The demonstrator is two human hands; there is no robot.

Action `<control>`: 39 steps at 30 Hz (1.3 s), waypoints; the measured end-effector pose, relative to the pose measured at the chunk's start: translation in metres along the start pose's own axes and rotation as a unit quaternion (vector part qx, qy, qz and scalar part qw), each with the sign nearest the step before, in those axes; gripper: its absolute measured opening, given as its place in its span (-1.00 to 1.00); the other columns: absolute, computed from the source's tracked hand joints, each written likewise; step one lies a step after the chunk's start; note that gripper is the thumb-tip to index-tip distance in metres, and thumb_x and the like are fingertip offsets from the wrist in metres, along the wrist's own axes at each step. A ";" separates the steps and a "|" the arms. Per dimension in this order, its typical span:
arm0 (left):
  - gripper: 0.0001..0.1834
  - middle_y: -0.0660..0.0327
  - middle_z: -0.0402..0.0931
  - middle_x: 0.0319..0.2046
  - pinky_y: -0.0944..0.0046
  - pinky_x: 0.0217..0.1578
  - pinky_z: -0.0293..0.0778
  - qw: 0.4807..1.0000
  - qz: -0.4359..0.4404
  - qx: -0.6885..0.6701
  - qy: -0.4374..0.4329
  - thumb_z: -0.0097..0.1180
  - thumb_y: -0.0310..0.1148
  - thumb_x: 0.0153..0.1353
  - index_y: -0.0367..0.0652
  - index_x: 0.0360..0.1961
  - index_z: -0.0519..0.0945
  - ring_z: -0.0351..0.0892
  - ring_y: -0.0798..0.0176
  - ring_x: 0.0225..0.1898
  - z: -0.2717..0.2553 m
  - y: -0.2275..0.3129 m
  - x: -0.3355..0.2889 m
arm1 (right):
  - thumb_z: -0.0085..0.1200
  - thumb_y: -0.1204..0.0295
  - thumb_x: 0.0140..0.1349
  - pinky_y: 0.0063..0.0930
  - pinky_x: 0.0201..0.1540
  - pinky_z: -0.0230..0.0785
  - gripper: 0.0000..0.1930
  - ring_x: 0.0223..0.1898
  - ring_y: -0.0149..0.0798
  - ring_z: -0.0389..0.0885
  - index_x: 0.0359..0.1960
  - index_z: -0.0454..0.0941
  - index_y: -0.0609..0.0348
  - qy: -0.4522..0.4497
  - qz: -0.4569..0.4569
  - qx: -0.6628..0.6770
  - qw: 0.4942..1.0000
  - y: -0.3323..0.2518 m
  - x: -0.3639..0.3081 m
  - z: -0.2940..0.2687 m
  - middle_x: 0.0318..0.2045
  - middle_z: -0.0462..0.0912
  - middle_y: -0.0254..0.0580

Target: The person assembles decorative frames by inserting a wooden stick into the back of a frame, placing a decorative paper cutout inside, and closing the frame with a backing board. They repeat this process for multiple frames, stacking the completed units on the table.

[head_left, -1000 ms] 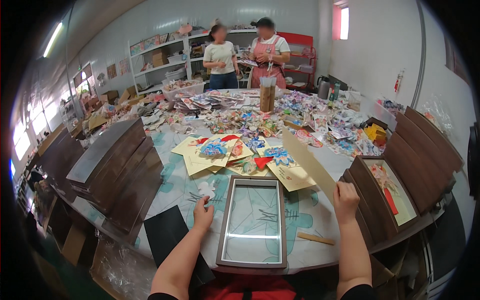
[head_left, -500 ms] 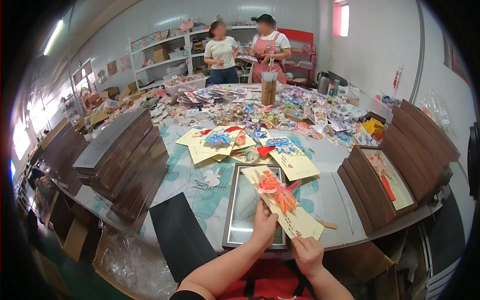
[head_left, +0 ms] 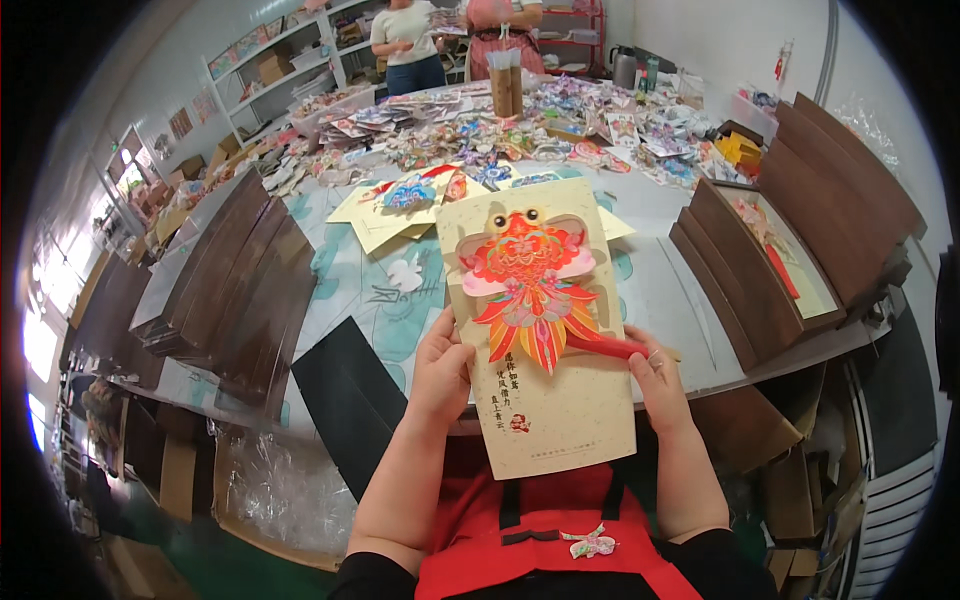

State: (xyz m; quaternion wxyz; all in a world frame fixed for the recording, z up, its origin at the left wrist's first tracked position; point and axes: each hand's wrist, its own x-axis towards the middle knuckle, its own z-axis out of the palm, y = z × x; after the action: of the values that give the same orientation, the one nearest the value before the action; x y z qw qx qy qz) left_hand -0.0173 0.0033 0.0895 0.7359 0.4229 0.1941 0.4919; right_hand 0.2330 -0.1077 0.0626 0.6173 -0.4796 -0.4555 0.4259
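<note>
A cream card [head_left: 565, 415] is held up in front of me, tilted to face me. A layered paper goldfish [head_left: 527, 262] in red, orange and pink is mounted on its upper part, with dark lettering below. My left hand [head_left: 441, 368] grips the card's left edge, thumb near the front. At the right edge my right hand [head_left: 660, 388] is closed on the card, its thumb by the end of a red strip [head_left: 605, 346] that runs out from the fish. The card hides the table area behind it.
More decorated cards [head_left: 395, 215] lie beyond on the table. Stacked brown box frames [head_left: 225, 290] stand left, others [head_left: 760, 270] right, one holding a card. A black panel [head_left: 355, 400] overhangs the near edge. Loose paper pieces [head_left: 450, 140] cover the far side, where two people stand.
The card has been raised toward me and turned upright, fish facing me. My right hand has moved from its lower corner up to its right edge. The view has tilted down.
</note>
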 end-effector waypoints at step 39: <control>-0.83 -0.03 0.54 -0.32 0.11 -0.32 0.49 0.706 0.164 0.659 0.202 -0.11 -0.45 0.28 -0.26 -0.23 0.52 0.58 -0.07 -0.31 -0.070 0.015 -0.134 | -0.12 0.47 0.34 -0.47 -0.08 0.41 -0.68 -0.14 -0.37 0.53 0.09 0.30 0.30 0.073 -0.021 0.180 0.981 0.043 0.001 0.031 -0.08 0.52 -0.17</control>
State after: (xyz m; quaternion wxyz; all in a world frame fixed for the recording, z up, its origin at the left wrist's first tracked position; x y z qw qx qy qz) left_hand -0.1336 -0.0834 0.0444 0.1211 0.7158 0.5400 0.4258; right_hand 0.1992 -0.0927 0.0242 0.7338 -0.3808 -0.3356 0.4515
